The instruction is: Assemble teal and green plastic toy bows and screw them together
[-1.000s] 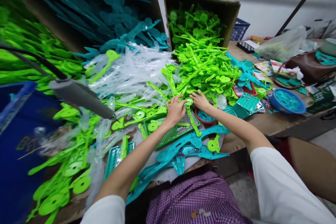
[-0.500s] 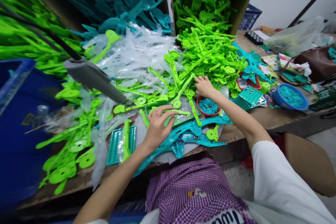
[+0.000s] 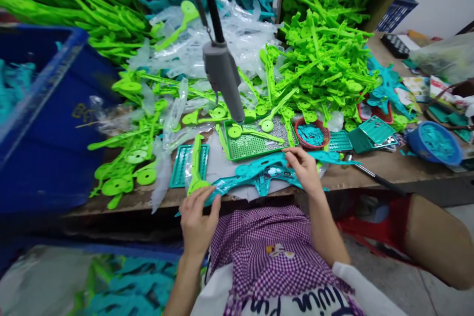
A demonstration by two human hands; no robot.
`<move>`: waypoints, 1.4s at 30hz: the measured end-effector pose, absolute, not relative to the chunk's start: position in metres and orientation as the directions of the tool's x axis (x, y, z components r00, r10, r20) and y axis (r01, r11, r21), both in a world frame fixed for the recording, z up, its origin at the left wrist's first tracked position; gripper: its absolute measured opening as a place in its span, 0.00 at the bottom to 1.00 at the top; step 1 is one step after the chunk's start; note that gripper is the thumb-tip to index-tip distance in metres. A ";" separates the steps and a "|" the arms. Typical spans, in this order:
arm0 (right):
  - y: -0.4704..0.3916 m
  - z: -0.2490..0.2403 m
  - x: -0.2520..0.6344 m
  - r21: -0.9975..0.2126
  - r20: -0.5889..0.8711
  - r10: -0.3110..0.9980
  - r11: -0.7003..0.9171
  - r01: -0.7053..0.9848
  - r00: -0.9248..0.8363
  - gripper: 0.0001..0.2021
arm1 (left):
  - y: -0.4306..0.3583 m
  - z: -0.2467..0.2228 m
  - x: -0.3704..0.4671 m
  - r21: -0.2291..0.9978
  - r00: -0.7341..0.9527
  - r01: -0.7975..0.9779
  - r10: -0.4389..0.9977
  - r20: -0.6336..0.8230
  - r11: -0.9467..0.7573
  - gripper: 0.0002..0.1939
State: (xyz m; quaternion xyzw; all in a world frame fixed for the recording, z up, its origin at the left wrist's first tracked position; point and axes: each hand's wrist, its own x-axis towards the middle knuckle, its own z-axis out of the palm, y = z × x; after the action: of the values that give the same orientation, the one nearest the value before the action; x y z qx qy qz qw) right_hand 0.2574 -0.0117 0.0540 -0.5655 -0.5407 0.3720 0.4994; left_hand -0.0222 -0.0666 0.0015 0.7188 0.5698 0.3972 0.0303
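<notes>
A long teal plastic shell (image 3: 255,164) lies along the front edge of the bench, over a second teal shell (image 3: 263,185) with small electronic parts and wires inside. My left hand (image 3: 198,212) is closed around the left end of the upper shell, thumb below and fingers on top. Farther right, my right hand (image 3: 304,170) pinches the same shell between thumb and fingers. Just behind them is a green mesh tray (image 3: 240,148) of small silvery pieces, probably screws, with lime-green plastic arms across it. A grey power screwdriver (image 3: 224,74) hangs above the tray.
Lime-green parts (image 3: 318,59) heap up at the back, beside clear plastic pieces (image 3: 218,34). A red basket (image 3: 313,133) and a blue bowl (image 3: 435,143) hold teal bits. At left stands a blue crate (image 3: 48,133). A black-handled tool (image 3: 385,182) overhangs the front edge.
Both hands have come down from the tray and the green heap to the teal shell. A green arm near my right hand now rests at the tray's back. The view has shifted left and down.
</notes>
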 end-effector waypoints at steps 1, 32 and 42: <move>-0.009 0.057 0.243 -0.977 0.126 0.980 0.096 0.191 0.152 0.11 | -0.060 0.001 -0.018 0.491 0.027 0.810 0.856 0.516 -0.321 0.14; -0.020 0.006 0.221 -0.804 0.176 0.919 0.341 0.488 -0.352 0.10 | -0.069 -0.035 0.032 0.928 -0.033 0.363 0.995 0.097 -0.079 0.16; -0.027 0.006 0.217 -0.599 0.172 0.840 0.504 0.622 -0.515 0.11 | -0.064 -0.038 0.030 0.965 -0.074 0.245 0.994 -0.080 0.096 0.19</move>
State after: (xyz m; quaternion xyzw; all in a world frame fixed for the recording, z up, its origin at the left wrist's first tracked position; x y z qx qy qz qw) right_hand 0.2168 -0.0273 0.0063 -0.4368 -0.8367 0.2392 0.2277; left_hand 0.0297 -0.0638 -0.0375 0.5197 0.5962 0.4263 0.4391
